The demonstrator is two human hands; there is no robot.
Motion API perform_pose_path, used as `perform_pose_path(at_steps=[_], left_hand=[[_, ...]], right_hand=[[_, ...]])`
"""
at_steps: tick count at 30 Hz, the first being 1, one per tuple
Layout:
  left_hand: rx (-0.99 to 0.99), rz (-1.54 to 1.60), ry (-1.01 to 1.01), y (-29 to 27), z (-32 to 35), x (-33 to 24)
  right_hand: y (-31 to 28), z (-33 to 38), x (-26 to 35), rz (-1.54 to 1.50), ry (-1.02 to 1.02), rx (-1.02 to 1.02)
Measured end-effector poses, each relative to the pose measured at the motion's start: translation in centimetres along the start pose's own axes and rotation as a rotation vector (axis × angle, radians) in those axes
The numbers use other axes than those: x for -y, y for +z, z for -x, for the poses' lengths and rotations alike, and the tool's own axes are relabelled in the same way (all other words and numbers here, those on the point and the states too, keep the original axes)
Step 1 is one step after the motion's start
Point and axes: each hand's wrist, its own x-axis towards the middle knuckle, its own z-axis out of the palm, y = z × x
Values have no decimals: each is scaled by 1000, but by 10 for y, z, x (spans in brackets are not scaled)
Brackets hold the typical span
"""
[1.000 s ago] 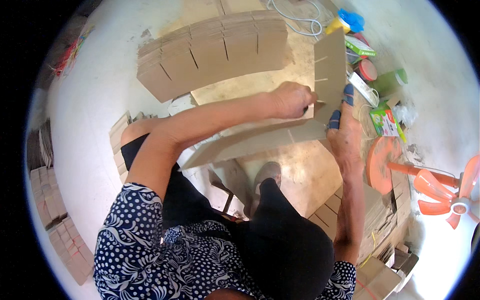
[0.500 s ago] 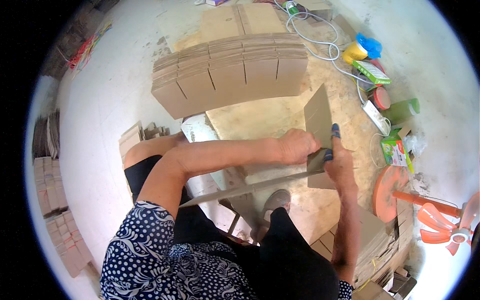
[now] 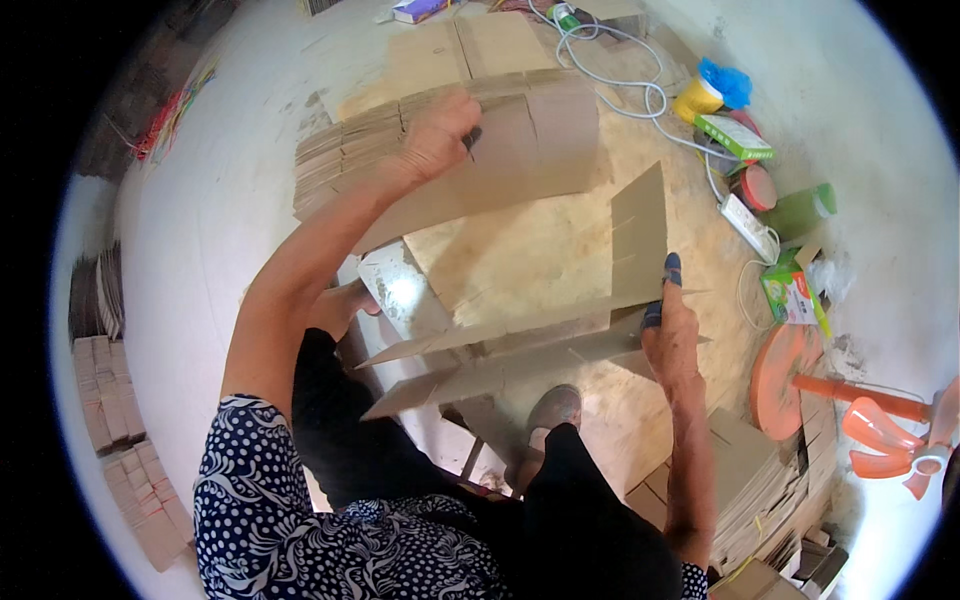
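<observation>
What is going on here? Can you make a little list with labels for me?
Left hand: left hand raised, gripping a slotted cardboard strip
Right hand: right hand pinching long cardboard strips with an upright slotted piece standing at their end
Behind: stack of slotted cardboard on the floor
Right side: power strip with white cable, green bottle, green box, orange fan
Left edge: small cardboard piles
</observation>
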Motion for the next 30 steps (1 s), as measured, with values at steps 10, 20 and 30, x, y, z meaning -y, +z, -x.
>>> perform_pose_path(at_steps=[10, 20, 30], left_hand=[[475, 413, -161, -26, 47, -90], [429, 320, 70, -10, 68, -143], [452, 341, 18, 6, 53, -172]], right_hand=[[-15, 0, 22, 115, -88, -97], [-38, 18, 35, 141, -68, -107], [-35, 30, 14, 138, -56, -52]])
